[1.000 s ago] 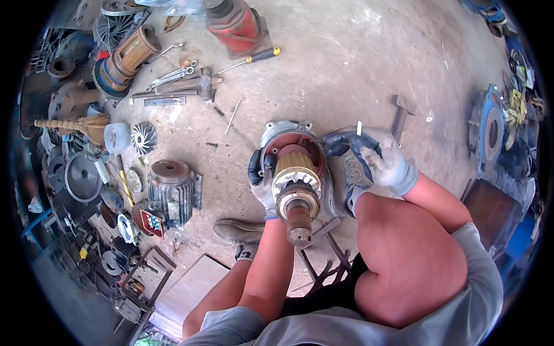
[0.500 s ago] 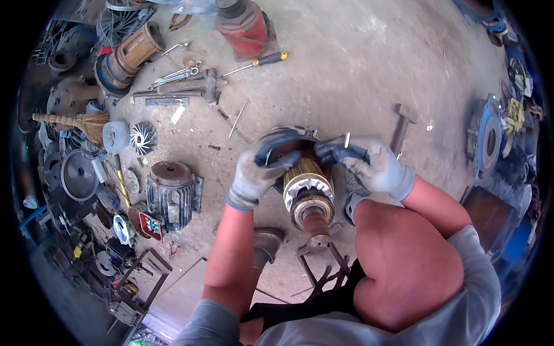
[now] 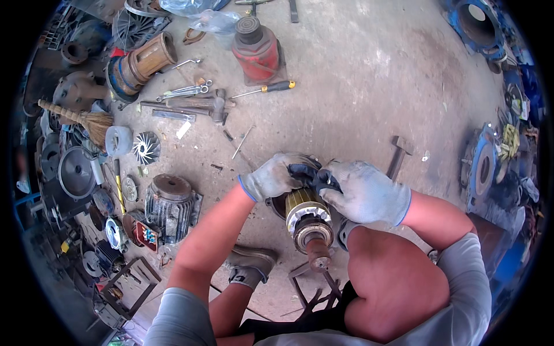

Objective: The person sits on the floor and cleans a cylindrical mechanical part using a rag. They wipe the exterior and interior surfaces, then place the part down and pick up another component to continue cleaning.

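Observation:
Both my hands wear grey gloves with dark palms and meet above a motor rotor (image 3: 306,203). My left hand (image 3: 281,175) is closed, its fingertips pressed against those of the right; whatever they pinch is hidden. My right hand (image 3: 365,189) is closed too, with a small bright metal piece (image 3: 329,180) showing between thumb and fingers. Below them the rotor's shaft (image 3: 317,254) points toward me, with a bearing (image 3: 312,233) around it. A dark round part (image 3: 278,205) behind the rotor is mostly covered by the hands and rotor.
A finned motor housing (image 3: 171,210) stands at left. Beyond lie a hammer (image 3: 219,106), wrenches (image 3: 187,91) and a screwdriver (image 3: 278,86), near a red jack (image 3: 254,55). Another hammer (image 3: 398,155) lies right. A metal stand (image 3: 297,285) is between my legs.
My hands, apart before, have come together over the rotor. The slim bright piece that stuck up from my right hand is now mostly covered by fingers. The view has shifted slightly.

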A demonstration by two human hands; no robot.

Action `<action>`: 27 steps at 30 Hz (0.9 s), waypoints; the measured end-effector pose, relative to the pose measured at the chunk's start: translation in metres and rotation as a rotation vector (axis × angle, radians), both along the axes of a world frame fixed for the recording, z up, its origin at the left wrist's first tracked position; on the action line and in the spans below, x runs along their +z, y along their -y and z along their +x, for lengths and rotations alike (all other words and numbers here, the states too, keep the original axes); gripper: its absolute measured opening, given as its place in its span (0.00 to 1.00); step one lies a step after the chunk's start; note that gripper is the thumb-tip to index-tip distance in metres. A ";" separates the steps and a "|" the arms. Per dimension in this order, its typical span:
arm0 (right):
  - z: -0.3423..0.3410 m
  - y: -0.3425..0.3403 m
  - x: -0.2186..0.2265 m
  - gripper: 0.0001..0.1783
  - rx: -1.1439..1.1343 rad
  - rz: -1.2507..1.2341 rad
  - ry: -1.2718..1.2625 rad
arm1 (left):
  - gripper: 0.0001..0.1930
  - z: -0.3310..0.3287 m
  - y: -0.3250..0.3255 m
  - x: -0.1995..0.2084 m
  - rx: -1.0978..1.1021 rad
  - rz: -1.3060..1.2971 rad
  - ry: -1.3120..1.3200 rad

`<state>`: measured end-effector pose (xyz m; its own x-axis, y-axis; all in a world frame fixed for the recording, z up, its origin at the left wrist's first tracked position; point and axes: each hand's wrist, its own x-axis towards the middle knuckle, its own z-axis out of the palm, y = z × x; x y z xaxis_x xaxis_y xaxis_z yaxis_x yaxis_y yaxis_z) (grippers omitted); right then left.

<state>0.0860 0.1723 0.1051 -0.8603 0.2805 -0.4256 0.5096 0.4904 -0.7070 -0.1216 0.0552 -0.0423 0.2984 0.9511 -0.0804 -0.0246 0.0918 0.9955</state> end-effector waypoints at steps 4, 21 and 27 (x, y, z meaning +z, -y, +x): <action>-0.002 0.005 0.007 0.24 0.020 0.087 0.053 | 0.21 -0.012 0.001 0.019 -0.031 -0.194 0.158; 0.009 0.040 -0.046 0.10 -0.428 -0.108 -0.303 | 0.21 0.012 0.008 0.010 0.141 -0.114 0.006; -0.007 0.028 -0.044 0.13 -0.239 -0.083 -0.296 | 0.27 0.008 0.017 -0.006 0.150 -0.182 0.053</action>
<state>0.0789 0.1439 0.0608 -0.8636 0.4633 -0.1988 0.3711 0.3173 -0.8727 -0.1133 0.0387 -0.0488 0.1628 0.9565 -0.2422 -0.1028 0.2605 0.9600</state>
